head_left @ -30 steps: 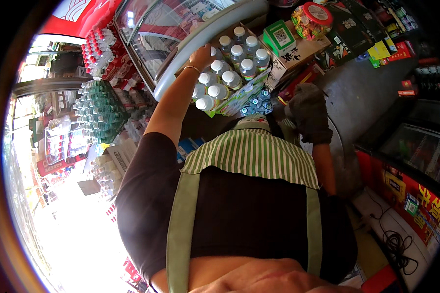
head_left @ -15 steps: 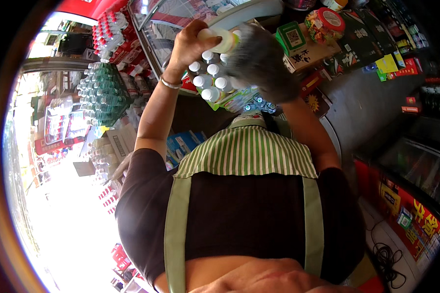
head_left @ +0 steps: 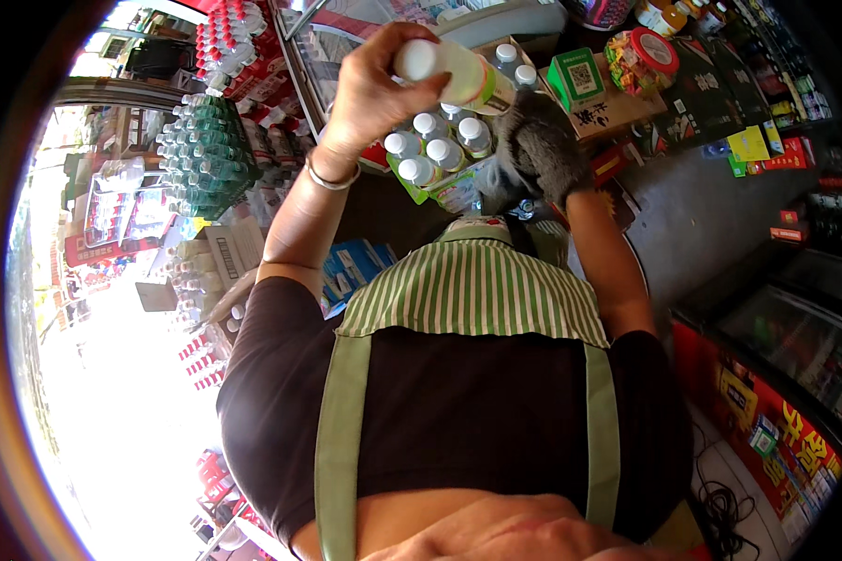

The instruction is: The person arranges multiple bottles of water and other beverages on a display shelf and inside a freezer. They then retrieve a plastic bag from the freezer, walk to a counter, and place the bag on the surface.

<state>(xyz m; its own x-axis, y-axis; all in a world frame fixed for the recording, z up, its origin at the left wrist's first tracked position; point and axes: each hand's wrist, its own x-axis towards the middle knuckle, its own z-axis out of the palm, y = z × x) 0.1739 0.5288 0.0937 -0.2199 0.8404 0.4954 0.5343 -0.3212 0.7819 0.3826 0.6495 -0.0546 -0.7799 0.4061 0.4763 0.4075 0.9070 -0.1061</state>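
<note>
My left hand [head_left: 372, 89] is closed round the upper part of a bottle with a white cap [head_left: 421, 60]. The bottle [head_left: 468, 79] is tilted, its capped end to the left, and shows pale contents and a green-yellow label. Against its lower end rests my right hand [head_left: 538, 150], covered by a grey fluffy cloth or mitt that hides the fingers. Below the held bottle, several white-capped bottles [head_left: 446, 153] stand close together in a pack with green wrapping [head_left: 460, 190]. Two more white-capped bottles [head_left: 506, 56] show beyond it, beside a cardboard box.
A green box with a square code [head_left: 575, 79] and a red-lidded candy jar [head_left: 642, 60] sit on cartons at the right. Stacked green bottles [head_left: 201, 159] are on the left. A glass-topped case [head_left: 346, 23] lies ahead. Black cables [head_left: 725, 510] coil at lower right.
The held bottle has come nearer and turned, showing more of its side. My right hand in the grey covering has moved down and is less blurred.
</note>
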